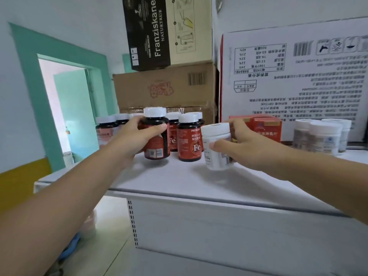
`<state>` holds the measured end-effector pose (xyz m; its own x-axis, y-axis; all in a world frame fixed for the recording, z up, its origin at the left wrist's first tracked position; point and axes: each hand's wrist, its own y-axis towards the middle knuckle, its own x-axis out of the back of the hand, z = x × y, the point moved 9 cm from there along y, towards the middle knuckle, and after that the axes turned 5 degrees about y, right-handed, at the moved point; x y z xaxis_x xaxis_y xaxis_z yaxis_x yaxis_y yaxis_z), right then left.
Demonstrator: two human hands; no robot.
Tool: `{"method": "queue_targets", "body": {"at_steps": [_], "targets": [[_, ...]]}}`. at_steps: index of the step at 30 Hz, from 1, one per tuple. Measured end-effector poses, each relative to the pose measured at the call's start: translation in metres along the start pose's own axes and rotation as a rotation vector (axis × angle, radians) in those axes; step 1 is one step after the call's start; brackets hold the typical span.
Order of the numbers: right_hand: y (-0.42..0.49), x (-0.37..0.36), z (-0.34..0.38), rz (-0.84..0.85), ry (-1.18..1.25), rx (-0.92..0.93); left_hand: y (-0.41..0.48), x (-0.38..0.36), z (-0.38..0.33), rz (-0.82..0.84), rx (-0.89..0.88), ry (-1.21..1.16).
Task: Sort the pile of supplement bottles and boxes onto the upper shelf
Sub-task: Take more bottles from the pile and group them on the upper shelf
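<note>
My left hand (pixel 137 136) grips a dark bottle with a red label and white cap (pixel 156 134), held just above the white upper shelf (pixel 179 182). Several matching red-label bottles (pixel 188 138) stand behind and beside it. My right hand (pixel 243 144) holds a white bottle with a white cap (pixel 216 148), tilted slightly, a little above the shelf to the right of the red group. Behind that hand sits a red box (pixel 262 126). Further right stand several white bottles (pixel 322 136).
Brown cartons (pixel 165 90) and a black-and-cream carton (pixel 167 30) are stacked at the back of the shelf. A large white printed carton (pixel 298 76) stands at the back right. A teal-framed doorway (pixel 67 108) opens on the left. The shelf's front edge (pixel 219 198) runs below my arms.
</note>
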<state>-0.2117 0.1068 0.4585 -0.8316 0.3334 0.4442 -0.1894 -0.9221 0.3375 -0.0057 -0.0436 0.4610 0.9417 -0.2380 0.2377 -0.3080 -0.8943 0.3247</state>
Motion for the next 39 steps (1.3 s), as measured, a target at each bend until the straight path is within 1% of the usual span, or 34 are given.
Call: {"method": "queue_targets", "body": {"at_steps": [3, 7, 10, 12, 15, 19, 22, 24, 26, 28, 29, 31, 32, 35, 37, 39], "targets": [[0.011, -0.005, -0.009, -0.043, 0.055, 0.011, 0.013, -0.006, 0.01, 0.027, 0.03, -0.014], [0.014, -0.009, -0.017, -0.033, 0.088, 0.027, 0.023, -0.016, 0.017, 0.073, 0.034, -0.072], [0.015, -0.009, -0.019, -0.014, 0.065, 0.025, 0.026, -0.015, 0.02, 0.049, 0.027, -0.099], [0.016, -0.007, -0.021, -0.013, 0.048, 0.014, 0.025, -0.012, 0.025, 0.033, 0.037, -0.076], [0.017, -0.007, -0.024, -0.02, 0.049, -0.005, 0.021, -0.009, 0.031, 0.05, 0.02, 0.09], [0.019, -0.003, -0.029, -0.048, 0.028, -0.022, 0.02, -0.005, 0.028, 0.023, -0.056, 0.371], [0.018, -0.002, -0.028, -0.064, 0.035, -0.022, 0.02, -0.01, 0.028, 0.056, -0.045, 0.514], [0.018, -0.004, -0.024, -0.063, 0.095, -0.023, 0.014, -0.01, 0.026, 0.096, -0.013, 0.655], [0.018, -0.005, -0.017, -0.056, 0.157, -0.01, 0.005, -0.009, 0.024, 0.164, 0.013, 0.858], [0.014, -0.002, -0.006, -0.043, 0.151, 0.017, -0.011, -0.009, 0.016, 0.216, 0.007, 1.044], [0.009, 0.0, 0.0, -0.035, 0.135, 0.043, -0.021, -0.012, 0.012, 0.237, -0.008, 1.101], [-0.001, 0.008, 0.012, -0.034, 0.112, 0.088, -0.043, -0.022, -0.001, 0.283, -0.062, 1.166], [-0.006, 0.015, 0.013, -0.049, 0.11, 0.079, -0.055, -0.031, -0.01, 0.311, -0.091, 1.186], [-0.027, 0.042, 0.005, -0.104, 0.17, -0.036, -0.089, -0.071, -0.037, 0.417, -0.172, 1.217], [-0.046, 0.064, 0.0, -0.093, 0.213, -0.046, -0.109, -0.108, -0.054, 0.517, -0.206, 1.234], [-0.067, 0.093, -0.01, -0.112, 0.203, -0.07, -0.126, -0.148, -0.069, 0.592, -0.236, 1.202]]}}
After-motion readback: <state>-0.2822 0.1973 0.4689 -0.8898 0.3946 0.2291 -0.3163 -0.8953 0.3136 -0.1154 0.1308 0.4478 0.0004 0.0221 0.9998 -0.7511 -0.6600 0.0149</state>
